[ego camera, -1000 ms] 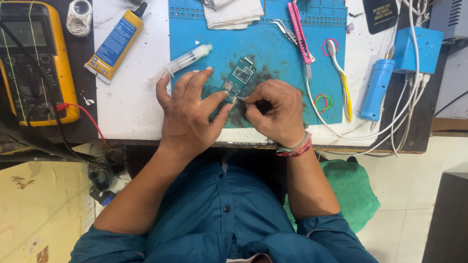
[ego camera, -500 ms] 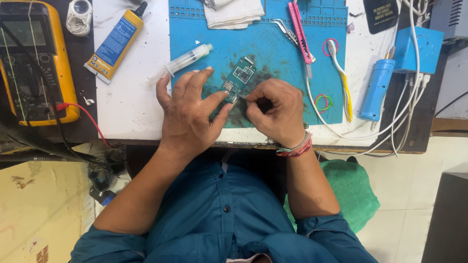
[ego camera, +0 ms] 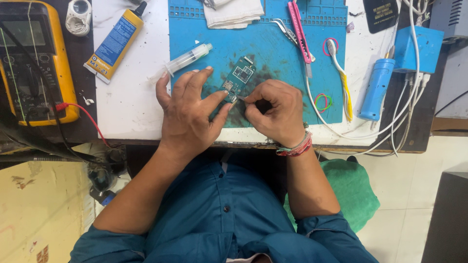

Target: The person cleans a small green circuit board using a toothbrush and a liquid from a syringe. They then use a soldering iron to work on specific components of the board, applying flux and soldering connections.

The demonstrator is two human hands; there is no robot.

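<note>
- Head view: I see my left hand (ego camera: 187, 114) pinning the small green circuit board (ego camera: 238, 78) on the blue mat (ego camera: 273, 53), at 12 o'clock from my chest.
- My right hand (ego camera: 275, 112) pinches a thin tool at the board's lower edge; fine component work seems underway, and the next touch needs steadiness.

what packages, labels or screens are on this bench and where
Multimeter: far left on the dark bench edge, yellow casing, black face with a grey screen at top.
Glue tube: lying tilted on the white top left of the blue mat, yellow body, blue label, black nozzle.
Black card: top right past the mat, dark with pale print.
Syringe: clear, no label seen, at the mat's left edge above the left hand.
</note>
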